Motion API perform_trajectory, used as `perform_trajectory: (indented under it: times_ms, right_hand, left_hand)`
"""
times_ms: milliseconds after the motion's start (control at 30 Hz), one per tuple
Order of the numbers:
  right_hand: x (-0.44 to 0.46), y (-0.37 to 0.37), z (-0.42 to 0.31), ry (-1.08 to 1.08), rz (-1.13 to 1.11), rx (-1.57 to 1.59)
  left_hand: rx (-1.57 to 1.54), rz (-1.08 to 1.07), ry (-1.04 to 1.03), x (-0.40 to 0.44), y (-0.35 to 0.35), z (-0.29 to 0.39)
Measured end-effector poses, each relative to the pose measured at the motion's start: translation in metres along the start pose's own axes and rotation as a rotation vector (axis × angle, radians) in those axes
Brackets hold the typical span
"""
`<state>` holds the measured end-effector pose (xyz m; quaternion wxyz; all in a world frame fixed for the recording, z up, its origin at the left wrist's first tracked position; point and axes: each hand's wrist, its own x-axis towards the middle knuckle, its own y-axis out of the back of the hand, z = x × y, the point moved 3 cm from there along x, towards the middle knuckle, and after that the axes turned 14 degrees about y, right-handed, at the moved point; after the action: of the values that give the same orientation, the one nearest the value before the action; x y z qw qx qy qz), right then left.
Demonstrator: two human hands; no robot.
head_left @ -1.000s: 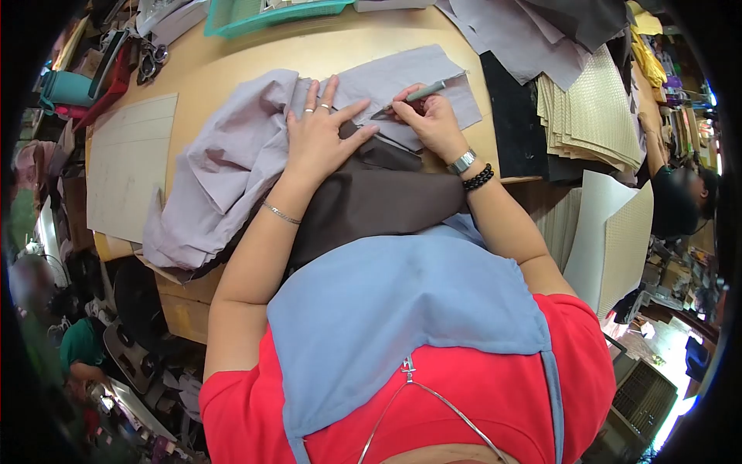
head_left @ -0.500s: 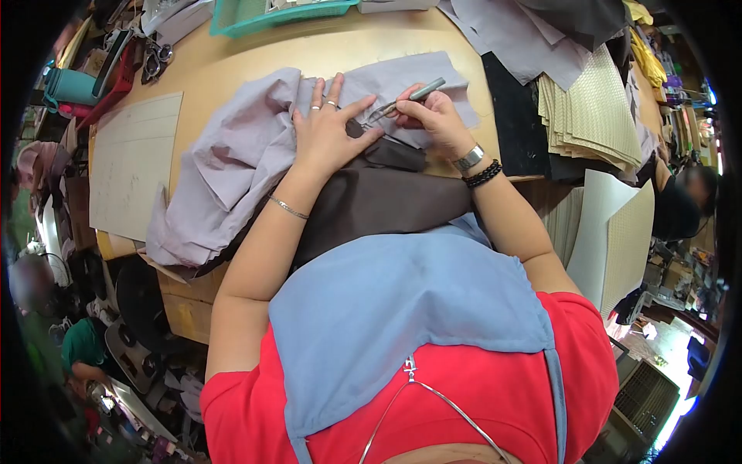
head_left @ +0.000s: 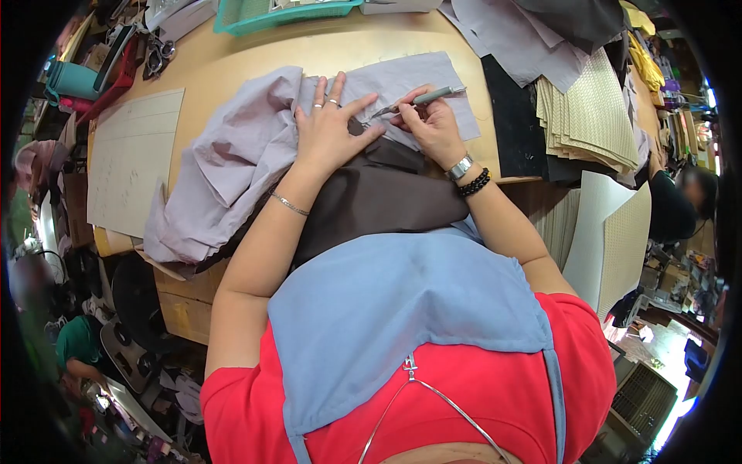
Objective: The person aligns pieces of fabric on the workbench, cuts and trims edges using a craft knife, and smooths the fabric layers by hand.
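My left hand (head_left: 328, 131) lies flat with its fingers spread, pressing on a large sheet of soft material. Its pale mauve side (head_left: 232, 155) is bunched up to the left, and its dark brown side (head_left: 371, 205) drapes over the table edge towards my apron. In my right hand (head_left: 434, 127) is a slim grey pen-like tool (head_left: 433, 96), gripped between thumb and fingers. The tool's narrow dark end points left, close to my left thumb and forefinger. A small dark patch of the material shows between the hands; what exactly the tip touches is too small to tell.
A teal basket (head_left: 286, 17) stands at the back of the table. Cream textured sheets (head_left: 583, 116) are stacked on the right beside a black piece (head_left: 510, 116). A marked pale board (head_left: 135, 158) lies on the left. Other people sit at both sides.
My right hand has shifted slightly down, and the pen-like tool now lies at a flatter angle. My left hand stays spread in almost the same place on the material.
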<state>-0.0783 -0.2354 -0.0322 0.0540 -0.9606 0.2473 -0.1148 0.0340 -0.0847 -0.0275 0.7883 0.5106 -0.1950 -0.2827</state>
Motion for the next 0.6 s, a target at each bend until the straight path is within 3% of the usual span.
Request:
perform_trajectory:
  times_ms: [300, 600]
  right_hand:
    - [0.004, 0.0, 0.009, 0.081, -0.106, -0.132]
    - [0.007, 0.001, 0.009, 0.002, -0.072, -0.108]
  left_hand:
    - [-0.024, 0.0, 0.0, -0.001, 0.001, 0.0]
    - [-0.02, 0.005, -0.012, 0.0, -0.001, -0.002]
